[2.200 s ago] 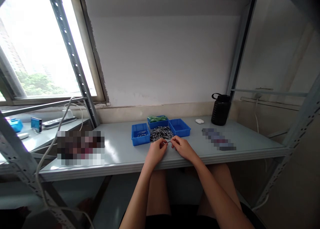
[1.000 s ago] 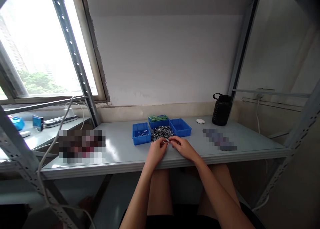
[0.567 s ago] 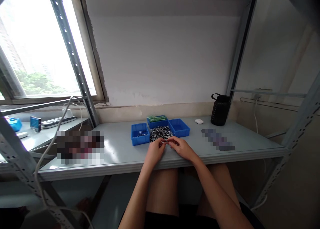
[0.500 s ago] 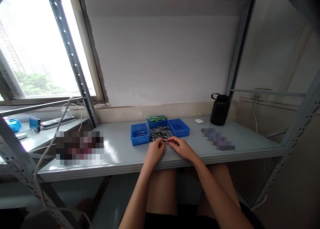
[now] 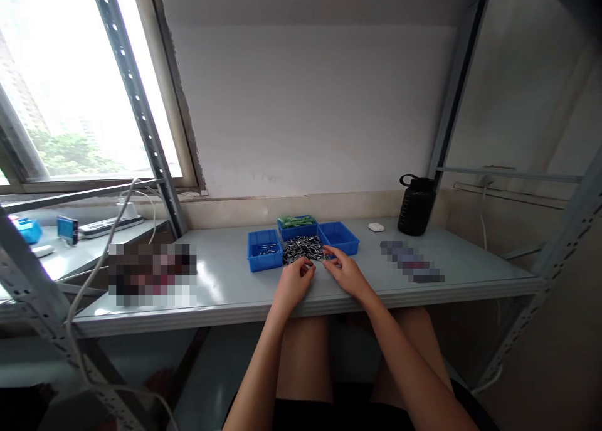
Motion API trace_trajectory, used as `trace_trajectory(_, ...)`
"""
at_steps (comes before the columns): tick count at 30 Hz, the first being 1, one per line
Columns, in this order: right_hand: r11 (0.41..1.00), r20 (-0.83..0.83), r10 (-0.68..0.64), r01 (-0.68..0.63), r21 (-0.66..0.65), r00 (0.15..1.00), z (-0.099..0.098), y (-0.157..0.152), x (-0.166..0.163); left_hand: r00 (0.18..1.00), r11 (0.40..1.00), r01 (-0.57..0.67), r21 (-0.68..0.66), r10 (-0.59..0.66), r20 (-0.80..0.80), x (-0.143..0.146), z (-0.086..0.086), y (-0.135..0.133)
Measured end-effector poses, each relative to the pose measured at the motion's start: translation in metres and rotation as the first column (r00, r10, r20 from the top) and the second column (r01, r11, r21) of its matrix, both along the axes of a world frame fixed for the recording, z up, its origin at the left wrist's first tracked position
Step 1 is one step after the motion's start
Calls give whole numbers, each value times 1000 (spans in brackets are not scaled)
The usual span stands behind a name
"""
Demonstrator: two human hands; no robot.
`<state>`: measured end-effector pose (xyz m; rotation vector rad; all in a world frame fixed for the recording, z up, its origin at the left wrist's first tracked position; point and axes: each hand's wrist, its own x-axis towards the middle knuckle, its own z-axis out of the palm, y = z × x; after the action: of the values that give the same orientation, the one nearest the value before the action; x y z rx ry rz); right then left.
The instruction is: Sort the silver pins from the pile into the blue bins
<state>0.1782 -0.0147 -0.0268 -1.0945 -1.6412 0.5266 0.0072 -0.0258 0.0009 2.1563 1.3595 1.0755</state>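
My left hand (image 5: 295,282) rests on the grey shelf-table (image 5: 226,287) with its fingers curled in a pinch just in front of a pile of small metal parts (image 5: 303,248). What the pinch holds is too small to make out. My right hand (image 5: 347,270) lies to the right of it. Its fingers are stretched forward and their tips touch the right edge of the pile.
Three blue bins ring the pile: one on the left (image 5: 264,251) with a few metal parts, one behind (image 5: 296,228) with green pieces, one on the right (image 5: 339,238). A black bottle (image 5: 416,206) and a small white object (image 5: 375,227) stand at the back right. Cables hang at the left.
My hands were pinched together on a small part between them. They have now come apart, and my right hand has reached forward to the pile's edge.
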Motion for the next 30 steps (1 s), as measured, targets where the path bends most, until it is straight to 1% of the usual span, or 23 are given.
trace_trajectory(7, 987, -15, -160, 161, 23, 987, -6, 8, 1, 1000, 1000, 12, 9, -12, -1, 0, 3, -2)
trace_trajectory(12, 971, 43, -238, 237, 26, 970, -12, 11, -1, 1000, 1000, 23, 2, -23, -7, 0, 2, -2)
trace_trajectory(16, 960, 122, -281, 280, 23, 952, -14, 10, -4, 999, 999, 35, -6, -35, -15, 0, 1, 0)
trace_trajectory(23, 945, 259, -320, 327, 15, 911, -10, 8, -9, 999, 999, 33, -2, -33, -24, 0, -1, 0)
trace_trajectory(30, 926, 337, -365, 375, 37, 868, -7, 9, -17, 1000, 999, 27, 34, -27, -10, 0, -1, 0)
